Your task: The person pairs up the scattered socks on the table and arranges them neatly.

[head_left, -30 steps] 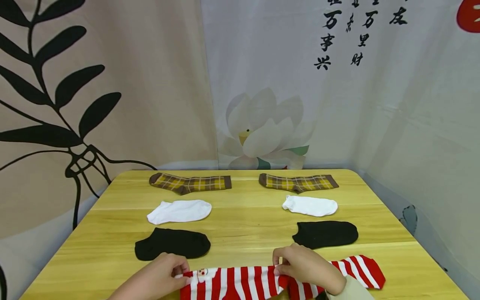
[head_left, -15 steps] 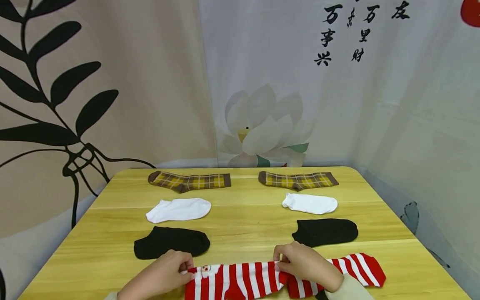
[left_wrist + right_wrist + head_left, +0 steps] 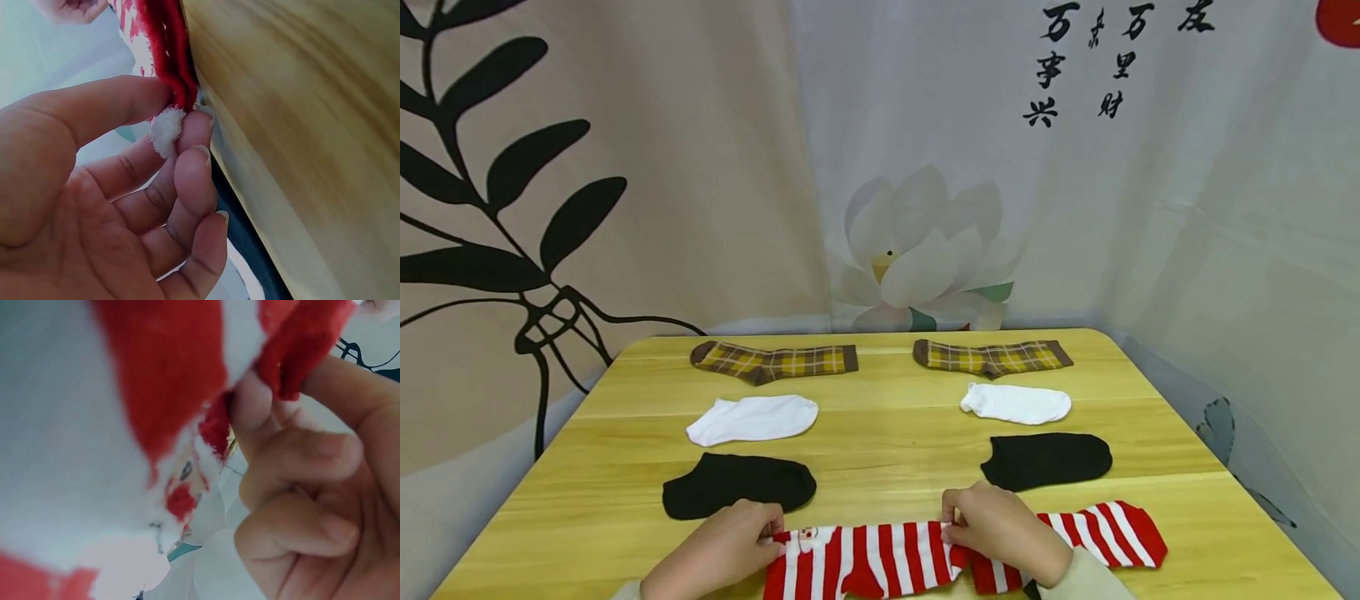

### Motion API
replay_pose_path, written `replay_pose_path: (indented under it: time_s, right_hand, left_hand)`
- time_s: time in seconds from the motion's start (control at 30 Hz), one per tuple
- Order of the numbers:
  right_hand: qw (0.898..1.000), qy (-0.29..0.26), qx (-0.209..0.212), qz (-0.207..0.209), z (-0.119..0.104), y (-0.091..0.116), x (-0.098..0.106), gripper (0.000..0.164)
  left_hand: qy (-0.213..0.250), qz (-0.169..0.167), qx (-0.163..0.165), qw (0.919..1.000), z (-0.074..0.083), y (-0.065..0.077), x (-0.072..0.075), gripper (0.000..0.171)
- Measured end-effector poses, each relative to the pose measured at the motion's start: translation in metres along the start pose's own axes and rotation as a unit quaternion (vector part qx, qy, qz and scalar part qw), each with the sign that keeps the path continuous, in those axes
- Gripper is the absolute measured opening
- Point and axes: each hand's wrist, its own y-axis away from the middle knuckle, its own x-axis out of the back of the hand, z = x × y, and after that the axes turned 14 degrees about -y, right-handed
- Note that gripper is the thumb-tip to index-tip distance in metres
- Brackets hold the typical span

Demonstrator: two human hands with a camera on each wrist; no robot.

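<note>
A red-and-white striped sock (image 3: 887, 557) with a small Santa-like face near its left end stretches between both hands at the table's front. My left hand (image 3: 726, 542) pinches its left end; in the left wrist view, thumb and fingers grip the red edge (image 3: 172, 50). The other end is pinched by my right hand (image 3: 1007, 532), and the right wrist view shows red fabric (image 3: 300, 350) between thumb and finger. A second striped sock (image 3: 1120, 533) lies to the right, partly hidden under the right hand and wrist.
Black socks (image 3: 741, 483) lie left and right (image 3: 1048, 461) just beyond the hands. Behind them are white socks, left (image 3: 756, 418) and right (image 3: 1017, 403). Yellow-brown plaid socks, left (image 3: 778, 362) and right (image 3: 992, 357), lie at the wooden table's (image 3: 887, 442) far edge.
The left hand has shifted slightly right and away from the person with the sock's left end. The right hand keeps its pinch, nearly still. The head view has tilted slightly.
</note>
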Motion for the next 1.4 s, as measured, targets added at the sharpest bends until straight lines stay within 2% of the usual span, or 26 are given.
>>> replay_pose_path:
  time_s: [0.33, 0.57, 0.9, 1.17, 1.4]
  right_hand:
    - [0.999, 0.030, -0.014, 0.002, -0.003, -0.002, -0.005, 0.014]
    - [0.999, 0.046, -0.017, 0.006, -0.004, -0.003, -0.006, 0.014]
    - [0.999, 0.041, -0.003, 0.006, 0.000, -0.003, -0.006, 0.011]
    - [0.999, 0.041, 0.021, 0.025, 0.002, 0.000, -0.007, 0.009]
    - [0.999, -0.027, 0.016, 0.041, 0.005, 0.005, -0.002, 0.008]
  left_hand:
    - [-0.078, 0.028, 0.027, 0.9962, 0.005, -0.003, -0.001, 0.015]
    - [-0.097, 0.045, 0.036, 0.9936, 0.006, -0.003, -0.002, 0.016]
    - [-0.096, 0.052, 0.025, 0.9937, 0.005, 0.000, -0.002, 0.014]
    - [-0.128, 0.060, 0.013, 0.9898, 0.007, -0.002, 0.002, 0.014]
    - [-0.169, 0.102, -0.015, 0.9803, 0.018, 0.001, 0.008, 0.015]
